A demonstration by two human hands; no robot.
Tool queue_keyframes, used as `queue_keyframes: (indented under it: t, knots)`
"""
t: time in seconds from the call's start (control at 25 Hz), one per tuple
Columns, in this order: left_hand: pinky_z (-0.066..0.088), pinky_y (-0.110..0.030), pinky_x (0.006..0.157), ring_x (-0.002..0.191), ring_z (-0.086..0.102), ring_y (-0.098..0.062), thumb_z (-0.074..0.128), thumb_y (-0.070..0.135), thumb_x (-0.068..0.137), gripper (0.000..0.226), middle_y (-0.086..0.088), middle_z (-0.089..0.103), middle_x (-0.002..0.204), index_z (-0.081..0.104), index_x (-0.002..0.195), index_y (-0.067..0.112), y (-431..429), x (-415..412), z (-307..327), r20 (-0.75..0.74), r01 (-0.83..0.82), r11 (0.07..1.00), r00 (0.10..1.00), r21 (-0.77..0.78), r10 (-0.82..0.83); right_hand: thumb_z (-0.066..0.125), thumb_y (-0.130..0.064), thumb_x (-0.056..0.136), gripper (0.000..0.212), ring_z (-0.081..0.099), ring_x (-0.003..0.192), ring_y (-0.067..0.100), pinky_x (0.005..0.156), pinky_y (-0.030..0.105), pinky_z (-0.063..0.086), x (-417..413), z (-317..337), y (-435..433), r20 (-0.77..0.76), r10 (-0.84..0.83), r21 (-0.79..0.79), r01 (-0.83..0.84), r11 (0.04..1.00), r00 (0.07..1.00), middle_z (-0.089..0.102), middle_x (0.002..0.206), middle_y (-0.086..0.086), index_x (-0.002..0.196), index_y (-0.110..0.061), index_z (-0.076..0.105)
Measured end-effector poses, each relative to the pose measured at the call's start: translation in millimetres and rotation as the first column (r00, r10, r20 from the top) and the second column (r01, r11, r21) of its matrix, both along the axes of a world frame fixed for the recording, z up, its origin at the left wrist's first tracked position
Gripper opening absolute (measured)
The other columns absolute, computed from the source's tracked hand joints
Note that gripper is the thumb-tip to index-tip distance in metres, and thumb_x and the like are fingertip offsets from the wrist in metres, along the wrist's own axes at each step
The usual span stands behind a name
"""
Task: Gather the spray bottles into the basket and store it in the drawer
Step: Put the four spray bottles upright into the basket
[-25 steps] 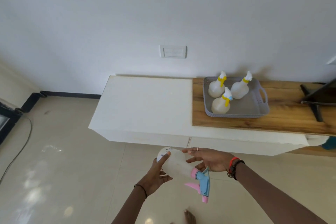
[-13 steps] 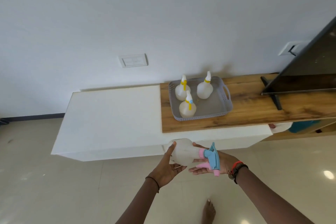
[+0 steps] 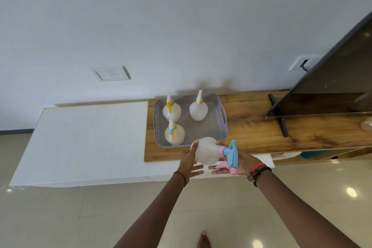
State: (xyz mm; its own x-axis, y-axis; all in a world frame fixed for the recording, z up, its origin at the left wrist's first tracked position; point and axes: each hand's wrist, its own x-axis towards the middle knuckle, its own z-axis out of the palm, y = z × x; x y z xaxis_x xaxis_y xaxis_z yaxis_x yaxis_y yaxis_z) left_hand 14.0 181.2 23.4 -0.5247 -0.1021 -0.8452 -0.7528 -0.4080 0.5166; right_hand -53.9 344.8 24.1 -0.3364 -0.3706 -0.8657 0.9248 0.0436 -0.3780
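Observation:
A grey plastic basket (image 3: 222, 125) stands on the wooden part of a low cabinet top (image 3: 251, 133). Three white spray bottles with yellow collars stand upright in the basket: one at the back left (image 3: 171, 109), one at the back right (image 3: 198, 108), one at the front left (image 3: 174, 133). A fourth white spray bottle (image 3: 207, 150) with a pink and blue trigger lies sideways in my hands, just in front of the basket's near rim. My left hand (image 3: 188, 162) cups its base. My right hand (image 3: 240, 164) supports its trigger end from below.
The white cabinet section (image 3: 84, 143) stretches left of the wooden top. A dark flat screen (image 3: 332, 86) on a black stand leans at the right. Wall switch plates (image 3: 110, 73) sit behind. Glossy tiled floor (image 3: 60, 217) and my bare foot (image 3: 203, 239) lie below.
The bottle and both hands have moved up and forward, from in front of the cabinet's edge to just short of the basket's rim. The view has closed in on the cabinet.

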Motion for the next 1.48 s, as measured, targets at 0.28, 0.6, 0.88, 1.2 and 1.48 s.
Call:
queue_keyframes:
  t: [0.28,0.6,0.88,1.2,1.48]
  knots:
    - [0.05,-0.022,0.056,0.097,0.055,-0.024,0.046,0.033,0.099,0.036,-0.013,0.056,0.12,0.05,0.129,0.012,19.4,-71.0,-19.4,-0.174,-0.089,0.975,0.983,-0.202,0.054,0.051,-0.02,0.097,0.053,0.03,0.138,0.048,0.104,0.059,0.035,-66.5,-26.1,5.9,0.044,-0.114,-0.082,0.118,0.99,0.992,0.026,0.153,0.021,0.146,-0.011,0.034]
    - [0.056,-0.016,0.055,0.098,0.058,-0.023,0.05,0.025,0.099,0.04,-0.011,0.057,0.116,0.05,0.134,0.006,2.6,-105.5,-48.8,-0.18,-0.053,0.997,0.983,-0.063,0.04,0.05,-0.009,0.097,0.039,0.06,0.11,0.036,0.092,0.05,0.053,-106.1,-36.2,-20.5,-0.127,0.046,0.122,-0.031,0.992,0.991,0.053,0.13,0.023,0.136,-0.012,0.046]
    - [0.052,-0.025,0.077,0.108,0.057,-0.026,0.043,0.024,0.101,0.042,-0.016,0.058,0.124,0.048,0.137,0.003,-13.5,-121.7,-91.1,-0.158,0.003,1.0,0.987,-0.021,-0.006,0.045,-0.018,0.099,0.038,0.054,0.12,0.043,0.069,0.04,0.056,-123.7,-67.8,-46.2,-0.099,0.06,0.263,-0.032,0.964,0.993,0.04,0.143,0.019,0.137,-0.021,0.042]
    - [0.053,-0.029,0.083,0.112,0.057,-0.03,0.041,0.024,0.102,0.041,-0.024,0.056,0.134,0.05,0.135,0.001,-21.5,-134.1,-128.3,-0.109,0.064,0.987,0.991,-0.149,-0.081,0.047,-0.015,0.098,0.038,0.048,0.127,0.039,0.061,0.037,0.055,-136.3,-107.6,-61.8,-0.089,0.035,0.318,-0.005,0.948,0.995,0.04,0.142,0.018,0.136,-0.015,0.042]
    - [0.048,-0.047,0.104,0.11,0.057,-0.032,0.042,0.027,0.102,0.04,-0.024,0.059,0.131,0.056,0.129,0.001,-24.2,-143.0,-144.7,-0.086,0.091,0.974,0.99,-0.21,-0.111,0.047,-0.018,0.099,0.039,0.049,0.126,0.036,0.094,0.047,0.053,-141.0,-124.1,-65.9,-0.1,0.036,0.367,0.004,0.93,0.994,0.043,0.141,0.016,0.137,-0.017,0.043]
